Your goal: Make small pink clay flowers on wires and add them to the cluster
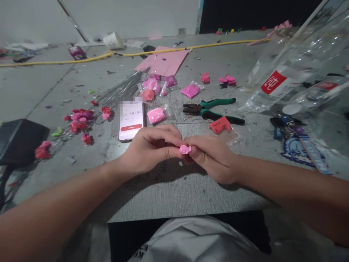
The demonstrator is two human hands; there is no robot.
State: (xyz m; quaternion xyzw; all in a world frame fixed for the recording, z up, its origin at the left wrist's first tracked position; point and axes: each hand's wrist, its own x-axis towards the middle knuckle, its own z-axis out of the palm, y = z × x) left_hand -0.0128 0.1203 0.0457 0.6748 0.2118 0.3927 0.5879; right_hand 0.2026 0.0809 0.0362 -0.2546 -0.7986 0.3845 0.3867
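Note:
A small pink clay rose (184, 149) is pinched between both hands, low over the table's front part. My left hand (154, 148) holds it from the left with thumb and fingertips. From the other side, my right hand (215, 156) presses thumb and forefinger against its petals. Just beyond the hands lie a bag of pink clay (156, 115) and an opened piece of red clay (219, 125) on clear wrapping. Pliers with green and black handles (203, 108) rest behind the right hand. A phone (131, 122) showing a timer lies near the left hand.
Finished-looking clay flowers (79, 120) on wires cluster at the left, near a black box (21, 142). Thin wires (122, 87) and pink paper (166, 60) lie farther back. Plastic bottles (278, 83) and keys with a charm (302, 151) occupy the right. A yellow cable (152, 53) crosses the back.

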